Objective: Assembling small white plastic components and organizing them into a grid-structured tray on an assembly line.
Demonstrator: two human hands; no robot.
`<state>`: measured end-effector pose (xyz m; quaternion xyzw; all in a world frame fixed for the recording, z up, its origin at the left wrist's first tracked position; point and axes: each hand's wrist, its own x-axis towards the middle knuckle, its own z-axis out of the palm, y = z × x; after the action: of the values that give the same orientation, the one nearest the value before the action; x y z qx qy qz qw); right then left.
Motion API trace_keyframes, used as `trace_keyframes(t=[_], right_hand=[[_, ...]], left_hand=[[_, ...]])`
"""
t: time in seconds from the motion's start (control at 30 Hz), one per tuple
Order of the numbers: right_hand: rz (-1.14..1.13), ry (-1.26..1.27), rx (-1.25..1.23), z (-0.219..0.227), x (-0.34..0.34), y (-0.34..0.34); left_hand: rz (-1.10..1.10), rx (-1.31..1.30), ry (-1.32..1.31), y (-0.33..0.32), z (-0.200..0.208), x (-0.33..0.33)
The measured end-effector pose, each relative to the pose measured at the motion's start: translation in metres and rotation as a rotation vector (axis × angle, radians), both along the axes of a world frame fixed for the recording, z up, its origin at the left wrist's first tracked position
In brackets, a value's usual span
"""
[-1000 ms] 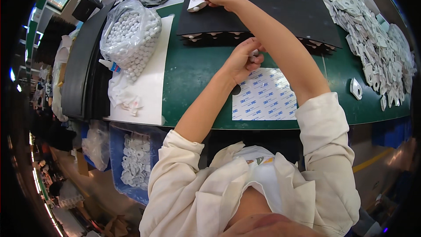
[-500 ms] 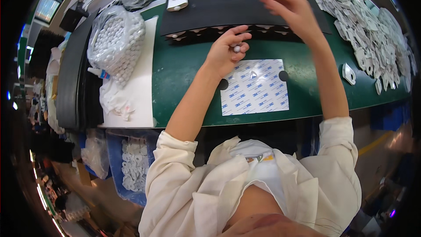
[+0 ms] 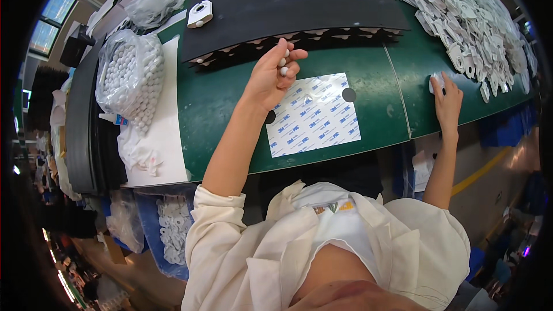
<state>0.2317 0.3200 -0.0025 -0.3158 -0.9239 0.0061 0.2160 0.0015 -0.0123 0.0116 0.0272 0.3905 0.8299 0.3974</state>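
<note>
My left hand (image 3: 269, 78) is curled around several small white balls (image 3: 284, 71), some showing between the fingers. It hovers just above a white sheet with blue print (image 3: 315, 121) and in front of the black boards (image 3: 294, 0). At the right of the table, my right hand (image 3: 449, 101) has its fingers closed on a small flat white piece (image 3: 433, 83), mostly covered by them. A similar white piece with a hole (image 3: 200, 11) lies on the upper black board, a white ball at its near edge.
A heap of flat white pieces (image 3: 461, 29) covers the far right. On the left stand a clear bag of white balls (image 3: 129, 75), a small bottle (image 3: 115, 118) and black sheets (image 3: 86, 115). A blue bin (image 3: 167, 259) with white rings sits below the table edge.
My right hand has moved from above the black boards down to the single white piece at the right and taken hold of it. The view has shifted; my left hand still keeps the balls.
</note>
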Motion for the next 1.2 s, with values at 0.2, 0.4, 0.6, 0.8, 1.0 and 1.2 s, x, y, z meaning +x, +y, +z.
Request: trace_keyframes(t=[0.2,0.4,0.6,0.8,1.0,1.2], right_hand=[[0.142,0.138,-0.120,-0.005,-0.007,-0.037],[0.425,0.314,-0.937,0.010,-0.019,-0.058],[0.315,0.018,-0.551,0.021,-0.039,-0.069],[0.417,0.161,-0.830,0.013,-0.056,-0.080],[0.499,0.471,-1.336,0.018,-0.070,-0.120],[0.709,0.401,-1.308,0.020,-0.088,-0.157]], left_hand=[[-0.064,0.051,-0.003,-0.002,0.002,0.001],[-0.019,0.036,0.066,-0.001,0.002,0.001],[-0.032,0.019,0.125,0.000,0.003,0.005],[-0.068,0.000,0.101,0.001,0.005,0.006],[-0.054,-0.017,0.101,0.002,0.006,0.007],[-0.062,0.017,0.142,0.000,0.000,0.005]])
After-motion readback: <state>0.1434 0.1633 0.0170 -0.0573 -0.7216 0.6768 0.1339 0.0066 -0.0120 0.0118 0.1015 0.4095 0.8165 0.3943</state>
